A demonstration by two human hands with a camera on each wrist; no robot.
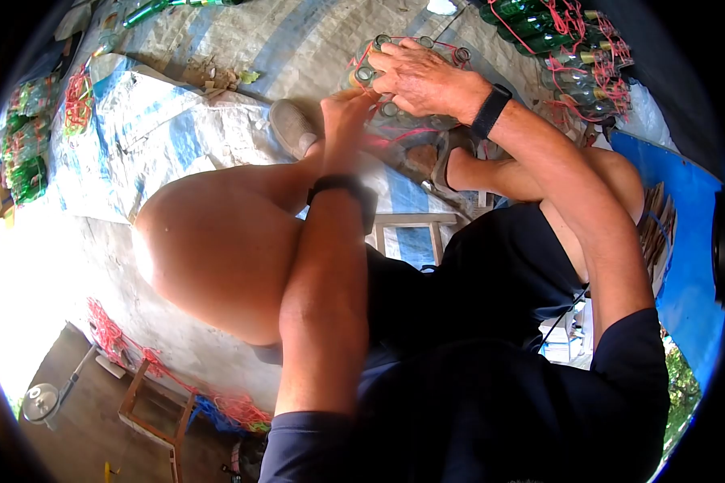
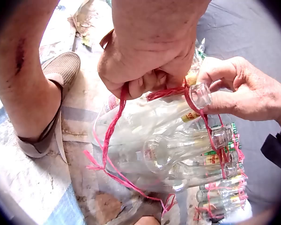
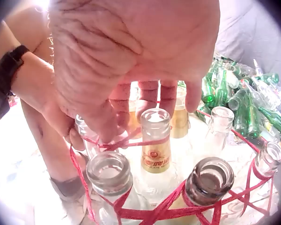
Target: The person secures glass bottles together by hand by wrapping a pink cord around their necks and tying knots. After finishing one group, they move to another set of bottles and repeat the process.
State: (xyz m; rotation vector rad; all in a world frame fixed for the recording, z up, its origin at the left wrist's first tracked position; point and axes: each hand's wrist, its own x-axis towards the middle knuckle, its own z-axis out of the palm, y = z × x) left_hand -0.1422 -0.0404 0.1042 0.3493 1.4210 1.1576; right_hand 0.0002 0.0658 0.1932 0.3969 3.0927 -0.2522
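Note:
Several clear glass bottles [image 2: 164,150] stand grouped together, with red string [image 3: 150,214] wound and crossed around their necks. My left hand [image 2: 150,51] has its fingers curled round the red string [image 2: 113,126] beside one bottle neck; a loose length hangs down from it. On the other side of that neck is my right hand [image 2: 243,89], thumb and fingers at the glass mouth. From the right wrist view, the right hand [image 3: 136,61] reaches down over the necks, its fingertips partly hidden behind a bottle with a gold label [image 3: 155,157].
Tied bundles of green bottles [image 1: 532,28] and clear bottles [image 1: 584,76] lie at the upper right. More bundles [image 1: 28,141] are at the far left. A small wooden stool [image 1: 415,219] stands between the legs, and a shoe [image 1: 292,127] is near the bottles.

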